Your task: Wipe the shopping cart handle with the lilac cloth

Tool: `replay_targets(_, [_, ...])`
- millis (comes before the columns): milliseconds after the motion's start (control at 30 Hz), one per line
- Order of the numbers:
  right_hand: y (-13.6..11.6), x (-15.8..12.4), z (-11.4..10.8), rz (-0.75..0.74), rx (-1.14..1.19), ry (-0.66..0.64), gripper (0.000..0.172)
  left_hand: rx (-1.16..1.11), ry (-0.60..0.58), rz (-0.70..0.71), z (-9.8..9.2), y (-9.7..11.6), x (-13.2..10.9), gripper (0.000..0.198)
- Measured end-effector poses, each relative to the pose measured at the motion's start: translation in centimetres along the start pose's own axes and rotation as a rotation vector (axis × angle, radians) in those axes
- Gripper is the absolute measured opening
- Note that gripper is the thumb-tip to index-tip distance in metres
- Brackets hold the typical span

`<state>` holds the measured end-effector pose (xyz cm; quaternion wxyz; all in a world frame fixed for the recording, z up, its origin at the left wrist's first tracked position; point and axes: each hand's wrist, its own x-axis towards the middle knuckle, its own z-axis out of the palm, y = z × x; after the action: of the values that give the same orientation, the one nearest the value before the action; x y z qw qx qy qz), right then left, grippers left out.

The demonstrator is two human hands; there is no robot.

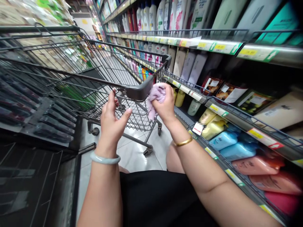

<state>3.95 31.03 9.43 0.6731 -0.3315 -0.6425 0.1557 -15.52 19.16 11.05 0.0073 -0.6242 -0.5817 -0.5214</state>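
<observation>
From here, the right hand (pixel 167 105) grips a crumpled lilac cloth (pixel 158 94) at the near corner of the shopping cart (pixel 139 90). The left hand (pixel 113 118) (loosely open, thumb out) hovers nearby.

From the remote side, I see through the head camera the aisle of a supermarket. A wire shopping trolley (pixel 80 82) stands at ten o'clock. At two o'clock, the display shelf (pixel 291 58) carries yellow price labels (pixel 219 46) along its front. Toiletry bottles (pixel 146 17) stand in rows at twelve o'clock, and coloured pump bottles (pixel 236 150) fill the four o'clock side.
</observation>
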Motion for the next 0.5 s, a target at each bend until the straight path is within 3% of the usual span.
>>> replay_targets(67, [1.6, 0.3, -0.2, 0.155, 0.007, 0.051, 0.048, 0.018, -0.015, -0.018, 0.1, 0.6, 0.0, 0.094])
replay_targets(133, [2.3, 0.6, -0.3, 0.208, 0.052, 0.079, 0.048, 0.031, -0.042, -0.036, 0.2, 1.1, -0.1, 0.096])
replay_targets(267, [1.1, 1.0, -0.6, 0.009, 0.099, 0.088, 0.049, -0.005, -0.085, -0.044, 0.6, 1.8, -0.2, 0.095])
replay_targets(333, [1.1, 1.0, -0.8, 0.017, 0.084, 0.082, 0.049, -0.014, -0.105, -0.038, 0.8, 2.1, -0.3, 0.094])
replay_targets(500, [2.9, 1.2, -1.4, 0.464, 0.142, 0.064, 0.04, 0.049, -0.143, -0.035, 1.1, 2.7, -0.5, 0.093])
